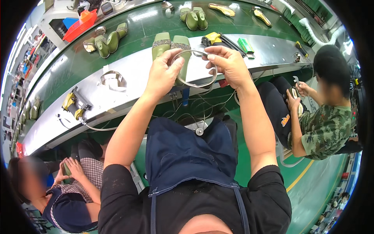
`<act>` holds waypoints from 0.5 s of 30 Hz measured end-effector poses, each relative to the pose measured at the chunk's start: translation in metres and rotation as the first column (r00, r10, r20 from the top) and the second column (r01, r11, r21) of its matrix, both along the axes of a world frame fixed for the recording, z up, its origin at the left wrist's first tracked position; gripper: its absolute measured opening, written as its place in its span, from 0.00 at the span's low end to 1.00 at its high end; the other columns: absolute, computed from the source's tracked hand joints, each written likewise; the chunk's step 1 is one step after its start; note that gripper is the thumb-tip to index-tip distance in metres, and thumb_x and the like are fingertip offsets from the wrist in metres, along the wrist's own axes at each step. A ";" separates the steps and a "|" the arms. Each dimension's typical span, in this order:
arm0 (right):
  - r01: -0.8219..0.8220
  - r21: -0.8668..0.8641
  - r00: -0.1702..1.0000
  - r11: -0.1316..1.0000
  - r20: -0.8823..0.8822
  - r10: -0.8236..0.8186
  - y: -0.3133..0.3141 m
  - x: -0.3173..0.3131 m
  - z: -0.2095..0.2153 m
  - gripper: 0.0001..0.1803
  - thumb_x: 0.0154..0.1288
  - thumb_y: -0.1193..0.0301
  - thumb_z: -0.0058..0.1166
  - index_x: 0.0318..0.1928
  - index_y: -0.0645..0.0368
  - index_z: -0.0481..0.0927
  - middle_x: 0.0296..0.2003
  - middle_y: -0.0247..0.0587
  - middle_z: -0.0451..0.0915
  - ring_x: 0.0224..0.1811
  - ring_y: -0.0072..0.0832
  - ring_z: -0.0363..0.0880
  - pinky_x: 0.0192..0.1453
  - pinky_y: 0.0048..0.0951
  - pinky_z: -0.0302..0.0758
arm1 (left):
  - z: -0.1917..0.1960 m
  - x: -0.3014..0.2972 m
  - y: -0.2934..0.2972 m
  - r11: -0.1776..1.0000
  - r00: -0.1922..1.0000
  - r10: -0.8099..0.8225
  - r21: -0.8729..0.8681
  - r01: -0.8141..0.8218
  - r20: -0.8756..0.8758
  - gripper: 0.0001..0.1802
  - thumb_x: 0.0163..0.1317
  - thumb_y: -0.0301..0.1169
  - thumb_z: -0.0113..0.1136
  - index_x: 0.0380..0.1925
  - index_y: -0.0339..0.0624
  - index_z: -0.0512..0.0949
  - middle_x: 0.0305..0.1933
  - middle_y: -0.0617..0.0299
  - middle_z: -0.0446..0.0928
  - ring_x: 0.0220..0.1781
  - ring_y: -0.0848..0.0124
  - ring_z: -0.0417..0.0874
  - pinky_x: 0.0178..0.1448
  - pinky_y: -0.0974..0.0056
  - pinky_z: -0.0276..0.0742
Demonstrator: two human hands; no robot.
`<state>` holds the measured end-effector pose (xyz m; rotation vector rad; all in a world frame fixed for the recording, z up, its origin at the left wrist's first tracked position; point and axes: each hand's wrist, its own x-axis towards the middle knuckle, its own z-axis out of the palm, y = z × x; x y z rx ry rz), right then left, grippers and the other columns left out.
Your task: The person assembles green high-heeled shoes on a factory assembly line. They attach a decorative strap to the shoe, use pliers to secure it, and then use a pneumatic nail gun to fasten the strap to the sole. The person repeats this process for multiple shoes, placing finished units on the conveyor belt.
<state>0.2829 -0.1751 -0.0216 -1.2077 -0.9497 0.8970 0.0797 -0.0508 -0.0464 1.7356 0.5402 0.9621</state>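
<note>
Clear tube (199,86) in hands (163,75) (230,68), orange-lettered trousers (272,105) nearby

Clear hose loop (191,84), two-handed hold.
My left hand (164,73) and right hand (230,65) grip opposite sides; green shoes (161,41) lie just behind.

A thin, see-through loop (196,85) is hanging in the air between the left hand (164,75) and the right hand (230,67), with fingers pinching its upper part at both sides. It is curving into a rounded, open ring, its clear rim catching the light along the bottom. A darker stretch is showing by the right fingertips. From here, a green shoe (185,67) is showing behind its left part.
</note>
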 end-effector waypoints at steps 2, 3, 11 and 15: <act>0.023 0.016 0.999 1.000 0.022 -0.023 0.007 0.007 -0.008 0.18 0.72 0.72 0.62 0.57 0.68 0.82 0.46 0.47 0.87 0.39 0.26 0.86 0.40 0.27 0.86 | -0.026 0.006 0.011 0.990 0.990 0.117 0.074 -0.123 0.072 0.23 0.73 0.32 0.61 0.63 0.29 0.78 0.54 0.47 0.82 0.50 0.64 0.83 0.59 0.59 0.78; 0.054 0.025 0.998 0.998 -0.011 -0.054 0.008 0.009 -0.012 0.17 0.72 0.72 0.62 0.57 0.68 0.82 0.45 0.47 0.87 0.40 0.27 0.86 0.40 0.28 0.86 | -0.038 0.006 0.016 0.978 0.980 0.182 0.090 -0.188 0.076 0.25 0.72 0.32 0.62 0.64 0.29 0.76 0.56 0.46 0.81 0.53 0.61 0.82 0.61 0.57 0.77; 0.125 0.072 0.981 0.990 -0.156 -0.112 0.015 -0.012 -0.018 0.13 0.75 0.71 0.59 0.53 0.67 0.81 0.44 0.46 0.87 0.41 0.29 0.88 0.40 0.31 0.89 | -0.079 -0.007 0.043 0.906 0.870 0.417 0.194 -0.376 -0.261 0.44 0.60 0.38 0.73 0.72 0.32 0.65 0.70 0.36 0.69 0.70 0.44 0.73 0.73 0.50 0.70; 0.063 0.071 0.988 0.996 -0.148 -0.052 0.034 -0.044 -0.018 0.13 0.75 0.72 0.59 0.53 0.67 0.80 0.44 0.45 0.86 0.40 0.28 0.87 0.40 0.31 0.89 | -0.095 -0.014 0.072 0.908 0.886 0.413 0.174 -0.381 -0.214 0.35 0.58 0.34 0.71 0.65 0.34 0.74 0.60 0.41 0.82 0.61 0.50 0.84 0.67 0.53 0.77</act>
